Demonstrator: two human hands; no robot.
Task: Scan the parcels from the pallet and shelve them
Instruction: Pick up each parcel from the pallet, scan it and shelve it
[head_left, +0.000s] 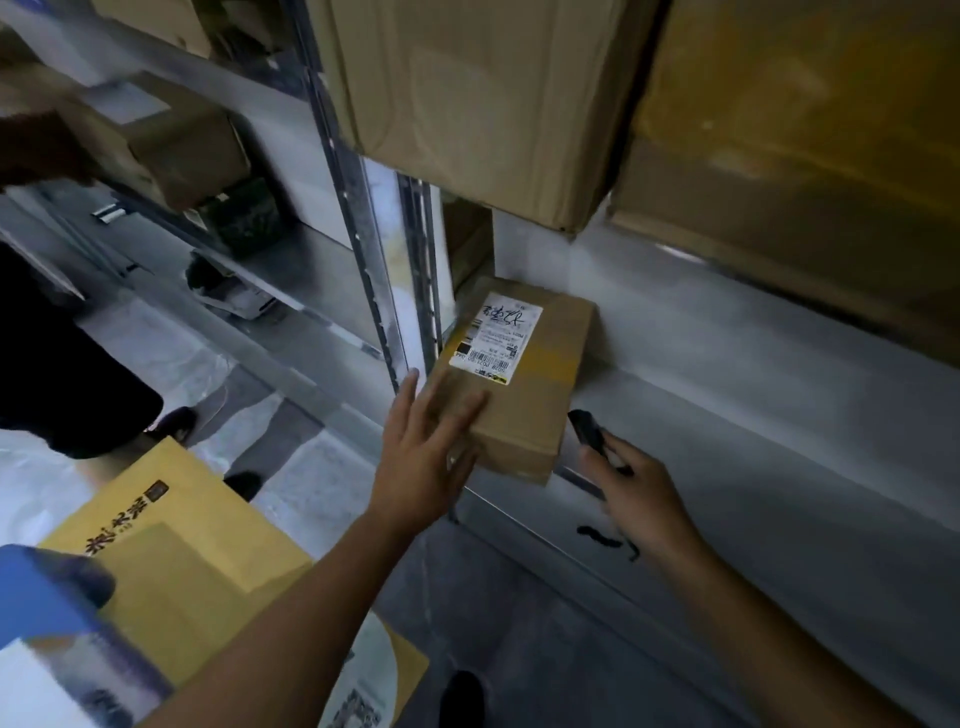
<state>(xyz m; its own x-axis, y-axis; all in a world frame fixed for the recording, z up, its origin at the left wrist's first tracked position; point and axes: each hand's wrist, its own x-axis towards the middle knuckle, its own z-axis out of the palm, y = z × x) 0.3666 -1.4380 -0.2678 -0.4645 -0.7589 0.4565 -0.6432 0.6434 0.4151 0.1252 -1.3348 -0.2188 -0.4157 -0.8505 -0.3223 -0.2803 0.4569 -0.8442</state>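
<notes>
From my remote seat on the head camera: a small brown parcel (524, 410) lies flat at the left end of a grey metal shelf (753, 395), close against the shelf's upright post (387, 322). Its long axis runs from near to far, and its near end sits at the shelf's front edge. A white shipping label (496, 338) covers the far half of the top face, barcode end nearest me.

The left hand (421, 447) is wide, its fingers straight and spread, resting on the parcel's near left corner. The right hand (639, 488) grips a black scanner (587, 428) just right of the parcel's near end, without touching it; the scanner's tip points away from me.

A large carton (467, 104) fills the space above. A yellow box (182, 545) lies lower left, near the floor.
</notes>
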